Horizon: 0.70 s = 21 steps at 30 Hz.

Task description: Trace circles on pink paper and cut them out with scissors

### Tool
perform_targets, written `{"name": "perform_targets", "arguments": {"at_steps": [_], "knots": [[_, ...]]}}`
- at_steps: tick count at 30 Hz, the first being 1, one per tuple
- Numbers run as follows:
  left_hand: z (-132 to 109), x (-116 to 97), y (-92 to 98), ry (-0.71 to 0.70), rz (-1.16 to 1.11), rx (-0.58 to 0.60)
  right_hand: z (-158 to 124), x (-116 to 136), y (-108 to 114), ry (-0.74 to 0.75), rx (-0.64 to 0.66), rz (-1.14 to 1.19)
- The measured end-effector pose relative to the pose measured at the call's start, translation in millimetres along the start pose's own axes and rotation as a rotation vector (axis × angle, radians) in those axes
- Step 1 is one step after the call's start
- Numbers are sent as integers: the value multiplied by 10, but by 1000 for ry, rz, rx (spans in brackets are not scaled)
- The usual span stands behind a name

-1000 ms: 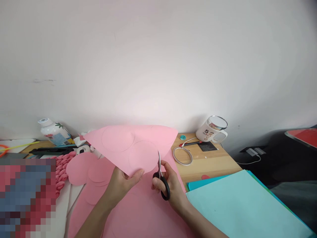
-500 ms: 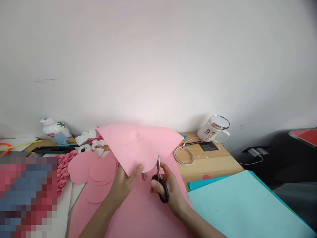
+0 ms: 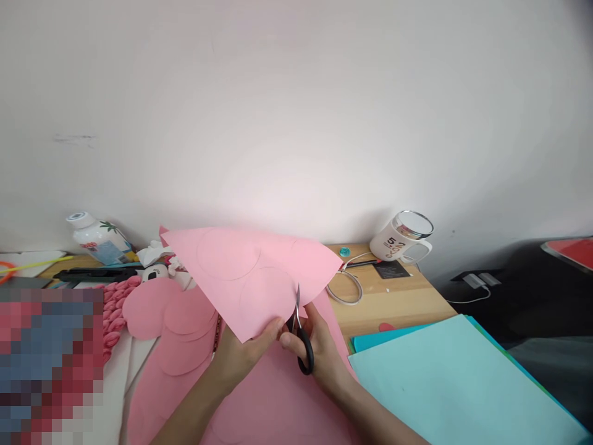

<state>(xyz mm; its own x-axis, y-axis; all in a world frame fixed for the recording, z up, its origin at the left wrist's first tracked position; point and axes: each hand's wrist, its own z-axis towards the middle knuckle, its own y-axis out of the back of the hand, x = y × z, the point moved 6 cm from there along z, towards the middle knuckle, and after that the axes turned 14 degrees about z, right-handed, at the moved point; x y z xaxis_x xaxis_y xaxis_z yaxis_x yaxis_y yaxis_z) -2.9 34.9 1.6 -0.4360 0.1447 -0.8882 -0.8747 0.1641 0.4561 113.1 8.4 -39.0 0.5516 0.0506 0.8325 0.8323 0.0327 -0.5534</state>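
Observation:
A large sheet of pink paper point(image 3: 231, 266) with drawn circle outlines is held up in front of me. My left hand point(image 3: 245, 352) grips its lower edge, thumb on top and fingers hidden beneath. In my right hand point(image 3: 319, 346) is a pair of scissors point(image 3: 304, 352) with black handles, thumb and fingers around the loops. Their blades point up and meet the sheet along a drawn circle, partly over the paper. Cut pink paper circles point(image 3: 185, 352) overlap in a pile to the left, and more pink paper lies under my hands.
Light blue sheets point(image 3: 440, 377) are stacked at right. A white mug point(image 3: 393, 241), a coiled cable point(image 3: 356, 300) and a dark card point(image 3: 391, 270) sit behind them. At left are a white bottle point(image 3: 99, 238), a black tool point(image 3: 95, 274) and pink braided material point(image 3: 115, 312).
The sheet's near corner has shifted slightly down and right, and my left hand has come closer to the scissors. My right hand stays nearly in place.

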Motion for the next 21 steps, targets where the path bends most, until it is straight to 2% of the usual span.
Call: {"name": "perform_targets", "arguments": {"at_steps": [6, 21], "knots": [[10, 32, 16, 1, 18, -4, 5, 16, -3, -5, 42, 43], [25, 16, 12, -2, -36, 27, 3, 24, -8, -50, 34, -17]]}}
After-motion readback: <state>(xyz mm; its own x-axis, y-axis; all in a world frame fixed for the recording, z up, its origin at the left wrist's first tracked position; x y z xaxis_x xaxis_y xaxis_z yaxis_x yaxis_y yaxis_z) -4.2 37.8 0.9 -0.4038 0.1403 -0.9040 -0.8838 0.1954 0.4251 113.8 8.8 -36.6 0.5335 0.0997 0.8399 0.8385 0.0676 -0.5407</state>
